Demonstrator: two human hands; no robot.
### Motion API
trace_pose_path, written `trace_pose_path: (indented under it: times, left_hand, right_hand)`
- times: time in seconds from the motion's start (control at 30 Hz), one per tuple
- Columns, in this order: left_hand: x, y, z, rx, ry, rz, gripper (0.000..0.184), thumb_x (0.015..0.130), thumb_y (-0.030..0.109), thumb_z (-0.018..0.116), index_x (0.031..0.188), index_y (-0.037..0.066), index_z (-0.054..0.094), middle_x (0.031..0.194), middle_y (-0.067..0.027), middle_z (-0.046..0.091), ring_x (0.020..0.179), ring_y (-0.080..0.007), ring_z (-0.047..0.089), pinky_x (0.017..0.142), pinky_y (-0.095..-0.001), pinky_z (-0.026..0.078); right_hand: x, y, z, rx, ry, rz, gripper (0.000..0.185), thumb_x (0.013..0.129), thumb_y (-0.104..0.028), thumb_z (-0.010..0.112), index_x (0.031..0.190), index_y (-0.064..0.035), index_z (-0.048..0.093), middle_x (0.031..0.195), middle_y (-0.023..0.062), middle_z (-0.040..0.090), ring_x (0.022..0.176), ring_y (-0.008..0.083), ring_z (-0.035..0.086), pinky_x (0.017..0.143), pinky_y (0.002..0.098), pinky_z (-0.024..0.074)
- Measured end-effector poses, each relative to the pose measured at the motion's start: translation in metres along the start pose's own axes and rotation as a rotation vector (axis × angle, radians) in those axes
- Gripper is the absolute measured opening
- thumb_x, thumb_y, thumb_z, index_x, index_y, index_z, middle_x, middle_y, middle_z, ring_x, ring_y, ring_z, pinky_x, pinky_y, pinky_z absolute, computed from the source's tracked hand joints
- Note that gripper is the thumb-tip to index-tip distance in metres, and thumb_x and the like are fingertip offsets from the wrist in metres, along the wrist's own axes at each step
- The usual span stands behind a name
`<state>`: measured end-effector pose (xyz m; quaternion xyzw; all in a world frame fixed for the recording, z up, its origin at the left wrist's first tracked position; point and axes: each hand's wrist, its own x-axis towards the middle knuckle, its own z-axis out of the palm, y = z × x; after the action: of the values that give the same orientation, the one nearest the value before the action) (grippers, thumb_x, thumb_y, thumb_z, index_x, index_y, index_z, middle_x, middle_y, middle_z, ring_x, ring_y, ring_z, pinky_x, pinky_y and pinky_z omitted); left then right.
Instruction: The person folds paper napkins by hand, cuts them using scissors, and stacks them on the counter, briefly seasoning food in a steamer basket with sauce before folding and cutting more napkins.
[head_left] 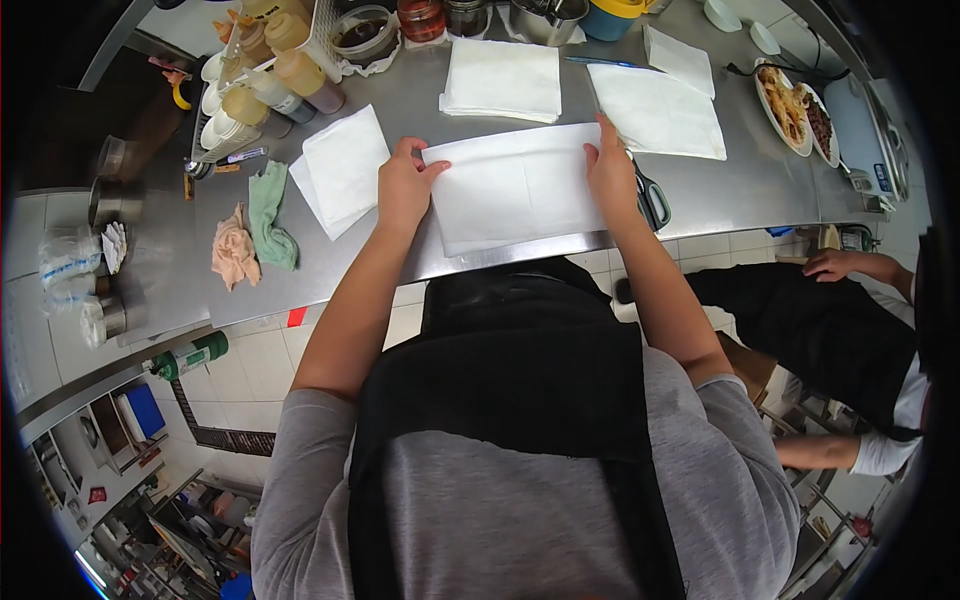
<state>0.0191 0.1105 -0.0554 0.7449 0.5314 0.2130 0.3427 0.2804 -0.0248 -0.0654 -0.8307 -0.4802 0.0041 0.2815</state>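
A folded white paper sheet (520, 195) lies at the front of the steel counter, its lower edge close to the counter's rim. My left hand (405, 185) pinches its upper left corner between thumb and fingers. At the upper right edge, my right hand (611, 178) grips the same sheet, thumb on top. Dark-handled scissors (654, 203) lie just right of my right hand, their blades partly hidden. Other white sheets are close by: a stack (502, 80) behind, a pile (660, 112) to the right, and some (343, 165) to the left.
Green (270, 215) and pinkish (236, 248) cloths lie left on the steel counter (400, 262). Sauce bottles (308, 80) and a basket stand back left, with jars and a metal pot (548, 18) behind. Food plates (783, 108) sit at right. Another person's hand (830, 265) is at far right.
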Motion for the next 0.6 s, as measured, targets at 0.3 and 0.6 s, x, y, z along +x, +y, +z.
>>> trace_pose_path:
  times: [0.3, 0.6]
  left_hand:
    - [-0.006, 0.001, -0.009, 0.208, 0.215, 0.385, 0.042, 0.077, 0.019, 0.080, 0.110, 0.004, 0.059, 0.091, -0.0143, 0.063, 0.074, -0.0298, 0.064, 0.064, -0.0375, 0.051]
    - [-0.021, -0.042, -0.069, 0.278, 0.001, 0.465, 0.030, 0.075, 0.020, 0.080, 0.097, 0.006, 0.065, 0.103, -0.0102, 0.062, 0.097, -0.0301, 0.061, 0.086, -0.0379, 0.050]
  right_hand:
    - [-0.003, -0.018, -0.017, -0.236, 0.047, -0.115, 0.052, 0.089, -0.008, 0.059, 0.139, -0.0079, 0.044, 0.122, 0.0189, 0.060, 0.109, 0.0326, 0.060, 0.086, 0.0421, 0.0515]
    - [-0.038, -0.100, 0.037, -0.108, -0.289, -0.683, 0.058, 0.094, -0.043, 0.054, 0.148, -0.0270, 0.038, 0.156, 0.0022, 0.033, 0.146, 0.0306, 0.024, 0.115, 0.0592, 0.0194]
